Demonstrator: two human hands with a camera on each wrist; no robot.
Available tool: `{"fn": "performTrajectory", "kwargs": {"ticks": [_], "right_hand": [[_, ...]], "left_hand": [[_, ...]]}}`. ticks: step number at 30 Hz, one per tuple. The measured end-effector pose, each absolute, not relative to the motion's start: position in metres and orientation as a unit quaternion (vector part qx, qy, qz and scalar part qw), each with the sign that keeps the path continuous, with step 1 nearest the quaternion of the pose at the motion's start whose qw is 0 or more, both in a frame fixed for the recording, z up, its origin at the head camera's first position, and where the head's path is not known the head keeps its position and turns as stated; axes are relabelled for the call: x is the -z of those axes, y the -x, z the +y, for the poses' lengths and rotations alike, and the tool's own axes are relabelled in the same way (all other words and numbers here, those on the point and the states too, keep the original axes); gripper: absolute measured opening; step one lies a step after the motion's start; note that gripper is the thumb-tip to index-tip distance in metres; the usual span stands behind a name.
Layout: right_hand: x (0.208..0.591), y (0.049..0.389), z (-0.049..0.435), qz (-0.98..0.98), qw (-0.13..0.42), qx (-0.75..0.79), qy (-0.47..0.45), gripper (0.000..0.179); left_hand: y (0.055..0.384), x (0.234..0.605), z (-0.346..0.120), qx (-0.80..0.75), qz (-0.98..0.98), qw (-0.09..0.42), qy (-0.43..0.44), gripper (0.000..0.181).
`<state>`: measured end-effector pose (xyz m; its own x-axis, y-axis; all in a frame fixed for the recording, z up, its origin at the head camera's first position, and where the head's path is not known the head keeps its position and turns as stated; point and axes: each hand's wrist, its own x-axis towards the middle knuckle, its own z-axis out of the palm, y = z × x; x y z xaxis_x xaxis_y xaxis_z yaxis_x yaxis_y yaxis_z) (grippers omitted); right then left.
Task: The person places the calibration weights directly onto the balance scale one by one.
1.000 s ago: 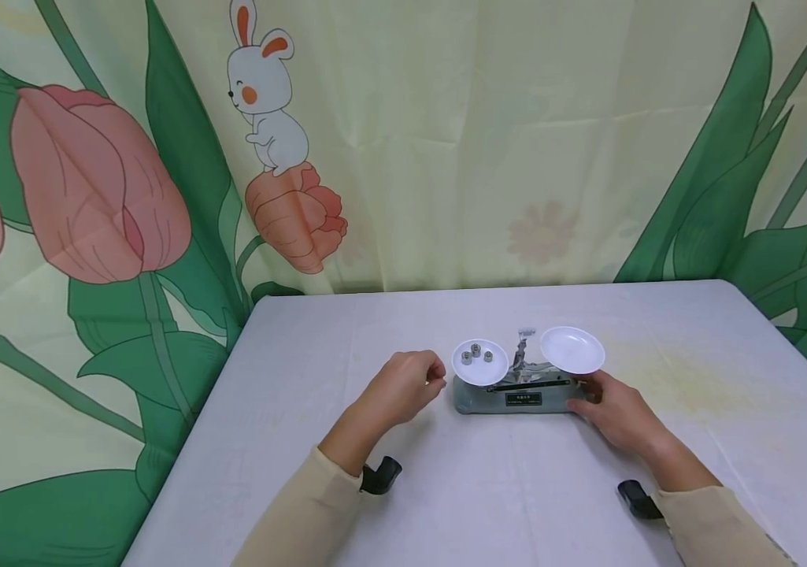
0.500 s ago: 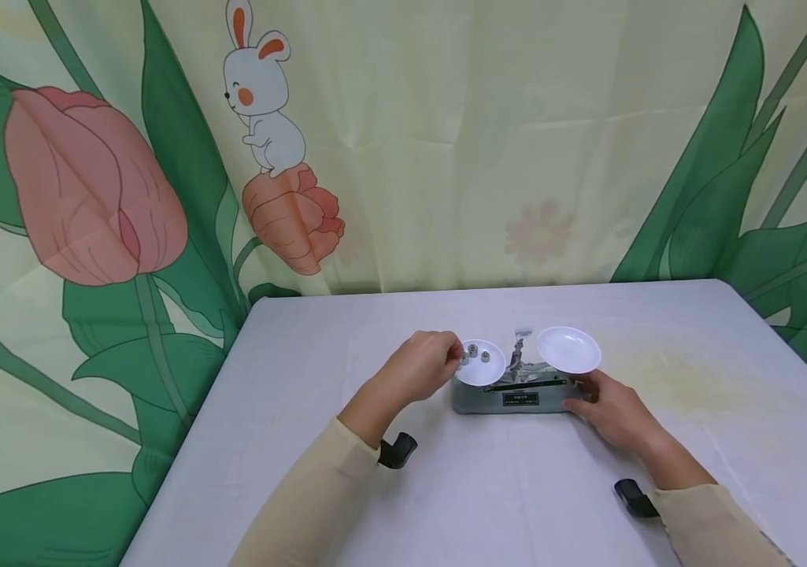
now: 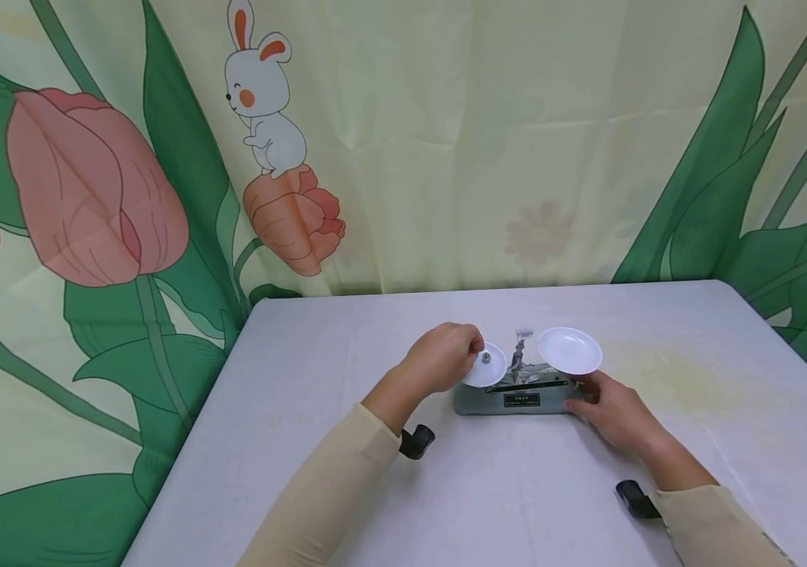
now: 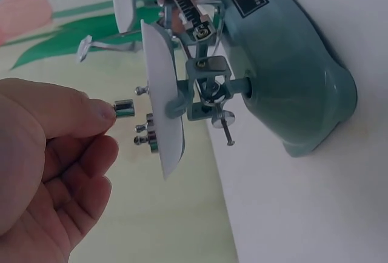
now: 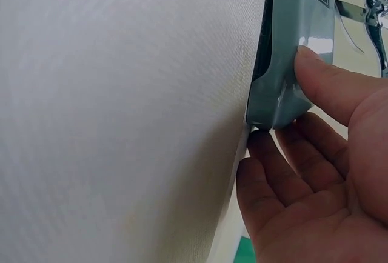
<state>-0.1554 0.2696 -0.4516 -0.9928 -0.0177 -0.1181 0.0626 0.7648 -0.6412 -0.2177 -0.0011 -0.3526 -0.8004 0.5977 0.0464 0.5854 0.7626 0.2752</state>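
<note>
A grey-green balance scale stands on the table, with a white left pan and a white right pan. Between thumb and index finger, my left hand pinches a small shiny metal weight, just above the left pan and apart from it. Other knobbed weights stand on that pan; in the head view only one weight shows past my hand. At the right end of the base, my right hand grips the scale, thumb on the front and fingers around the end.
A white cloth covers the table. Behind its far edge hangs a printed curtain with a rabbit and tulips. Black wrist cameras sit below the left cuff and right cuff.
My left hand has moved right and away from me, from beside the left pan to above it, now covering some of the weights. The right hand has stayed on the base.
</note>
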Motion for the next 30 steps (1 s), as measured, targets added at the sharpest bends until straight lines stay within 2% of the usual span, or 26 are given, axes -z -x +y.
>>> {"fn": "performTrajectory", "kwargs": {"ticks": [8,30], "right_hand": [[0.452,0.153,0.270,0.936,0.060,0.347,-0.013,0.069],[0.453,0.155,0.271,0.933,0.063,0.354,-0.020,0.071]], "left_hand": [[0.219,0.360,0.007,-0.079,0.939,-0.022,-0.333,0.009],[0.215,0.371,0.014,-0.063,0.956,-0.015,-0.286,0.009]]}}
